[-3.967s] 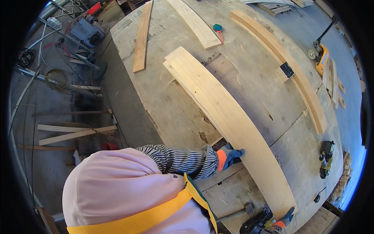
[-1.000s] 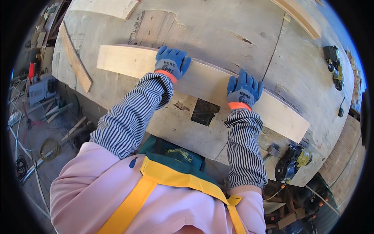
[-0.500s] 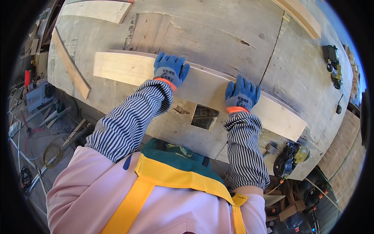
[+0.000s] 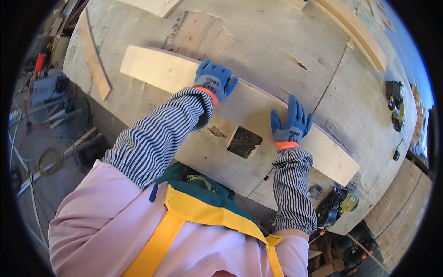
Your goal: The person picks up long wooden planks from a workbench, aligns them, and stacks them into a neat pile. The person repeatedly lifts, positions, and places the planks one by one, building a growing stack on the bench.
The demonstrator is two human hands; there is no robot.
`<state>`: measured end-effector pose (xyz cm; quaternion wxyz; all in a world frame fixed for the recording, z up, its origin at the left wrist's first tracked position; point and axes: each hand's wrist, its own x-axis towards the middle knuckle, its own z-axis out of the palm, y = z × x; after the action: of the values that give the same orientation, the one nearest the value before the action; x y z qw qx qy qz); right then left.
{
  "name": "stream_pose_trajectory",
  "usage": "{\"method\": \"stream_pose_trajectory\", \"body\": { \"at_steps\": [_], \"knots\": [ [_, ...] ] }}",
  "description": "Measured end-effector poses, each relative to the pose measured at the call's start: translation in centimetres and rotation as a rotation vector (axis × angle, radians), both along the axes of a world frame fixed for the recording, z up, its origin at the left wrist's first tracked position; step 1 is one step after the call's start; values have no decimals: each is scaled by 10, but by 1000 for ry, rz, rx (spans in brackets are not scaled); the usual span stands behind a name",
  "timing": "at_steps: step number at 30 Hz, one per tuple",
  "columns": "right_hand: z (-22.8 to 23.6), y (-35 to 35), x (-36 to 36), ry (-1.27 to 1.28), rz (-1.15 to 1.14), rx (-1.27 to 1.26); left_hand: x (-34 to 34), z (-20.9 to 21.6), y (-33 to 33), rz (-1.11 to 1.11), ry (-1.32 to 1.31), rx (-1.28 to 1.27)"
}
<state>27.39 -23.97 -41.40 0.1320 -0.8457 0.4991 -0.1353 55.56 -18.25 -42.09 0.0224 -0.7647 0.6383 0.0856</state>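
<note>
A long pale wooden board [image 4: 157, 69] lies across the worktable [image 4: 263, 44] in front of me. My left hand [image 4: 215, 81], in a blue-coated glove, grips its far edge left of the middle, fingers bent over that edge. Further right on the same board rests my right hand [image 4: 292, 122], also gloved. Its fingers are stretched out towards the far edge, and the thumb stands apart. Between my arms, on the near side of the board, a square hole [image 4: 244, 142] opens in the tabletop.
A power tool [image 4: 339, 203] sits at the near right table edge, and another [image 4: 395, 106] at the far right. Stacked strips [image 4: 355, 30] lie at the upper right. A thin wooden strip [image 4: 94, 55] and another board [image 4: 157, 5] lie left. Cluttered floor [image 4: 50, 157] borders the table.
My view has turned a little, shifting the table in it. My right hand's fingers have straightened and spread from a curl over the board's edge. The left hand keeps its grip.
</note>
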Motion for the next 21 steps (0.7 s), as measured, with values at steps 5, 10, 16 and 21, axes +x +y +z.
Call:
{"method": "stream_pose_trajectory", "body": {
  "at_steps": [5, 10, 16, 21],
  "knots": [
    [16, 9, -21, -11, 301, 21, -3, 8, 3, 58, -14, 10],
    [31, 53, -46, 102, 434, 20, -4, 14, -4, 97, 17, 124],
    [39, 107, -35, -83, 253, -24, 5, -1, 24, -57, 59, -528],
    [30, 125, -30, -15, 174, -22, 21, 10, 73, -375, 137, -366]
  ]
}}
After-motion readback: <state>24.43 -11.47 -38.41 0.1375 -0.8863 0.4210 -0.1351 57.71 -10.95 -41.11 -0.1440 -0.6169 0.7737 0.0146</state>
